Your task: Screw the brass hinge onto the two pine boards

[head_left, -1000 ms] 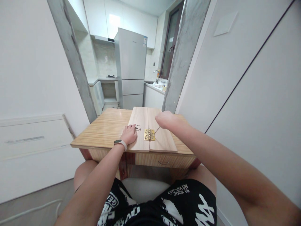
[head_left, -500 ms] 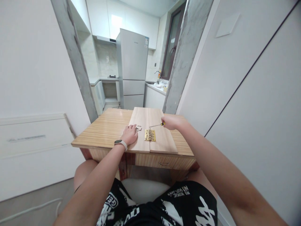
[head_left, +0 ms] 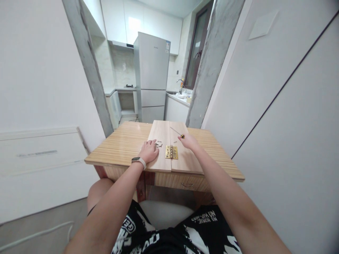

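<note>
My right hand [head_left: 188,141] is wrapped round the dark and yellow handle of a screwdriver [head_left: 176,131], its thin shaft slanting up and left over the boards. Two pale wooden boards [head_left: 161,164] lie side by side, with a brass hinge [head_left: 171,152] across their seam near the front. My left hand [head_left: 148,151] rests flat on the left board's edge, fingers stretched out and holding nothing. Just past its fingertips lie several loose screws [head_left: 159,145]. One small screw [head_left: 175,142] lies on the right board, between the hinge and my right hand.
The boards lie on a wood-grain table [head_left: 119,144] with a drawer [head_left: 169,180] at its front. White walls stand close on both sides. Beyond the table are a fridge [head_left: 155,63] and a kitchen counter [head_left: 177,106] with a sink.
My right hand has moved left, and the screwdriver's tip has swung up and away from the hinge. A screw now shows on the right board. The left hand stays on the board.
</note>
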`<state>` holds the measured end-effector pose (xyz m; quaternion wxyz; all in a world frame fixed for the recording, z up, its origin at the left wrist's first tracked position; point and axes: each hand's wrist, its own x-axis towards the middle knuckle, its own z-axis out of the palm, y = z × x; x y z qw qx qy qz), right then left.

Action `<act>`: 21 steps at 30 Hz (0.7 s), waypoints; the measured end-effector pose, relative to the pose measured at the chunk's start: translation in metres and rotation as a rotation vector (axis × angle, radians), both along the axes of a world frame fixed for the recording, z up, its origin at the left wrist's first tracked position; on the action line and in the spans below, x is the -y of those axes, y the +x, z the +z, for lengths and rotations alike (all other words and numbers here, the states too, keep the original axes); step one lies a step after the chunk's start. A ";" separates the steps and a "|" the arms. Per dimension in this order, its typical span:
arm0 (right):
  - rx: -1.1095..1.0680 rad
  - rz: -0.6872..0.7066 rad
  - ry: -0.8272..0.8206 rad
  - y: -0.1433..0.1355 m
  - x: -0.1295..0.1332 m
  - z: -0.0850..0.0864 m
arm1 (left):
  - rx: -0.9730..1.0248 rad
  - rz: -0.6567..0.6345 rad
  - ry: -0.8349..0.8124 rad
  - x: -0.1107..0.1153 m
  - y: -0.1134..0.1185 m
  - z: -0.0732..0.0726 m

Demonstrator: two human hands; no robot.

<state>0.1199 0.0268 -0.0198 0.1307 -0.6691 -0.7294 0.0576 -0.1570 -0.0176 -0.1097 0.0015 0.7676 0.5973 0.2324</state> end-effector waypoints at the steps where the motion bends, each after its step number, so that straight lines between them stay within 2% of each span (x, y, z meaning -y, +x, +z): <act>1: -0.030 -0.008 0.003 0.001 -0.005 -0.007 | 0.004 0.001 -0.005 0.000 0.000 0.000; 4: -0.118 0.021 -0.001 -0.002 -0.021 -0.025 | 0.011 0.006 -0.010 0.001 0.000 0.002; 8: -0.141 0.027 0.003 -0.021 -0.039 -0.036 | 0.021 0.017 -0.017 0.000 0.000 0.001; 16: -0.049 -0.021 -0.079 -0.061 -0.049 -0.037 | 0.042 0.009 -0.007 0.000 0.000 0.000; 21: -0.049 0.036 -0.076 -0.078 -0.044 -0.032 | 0.040 0.009 -0.010 -0.001 0.000 0.000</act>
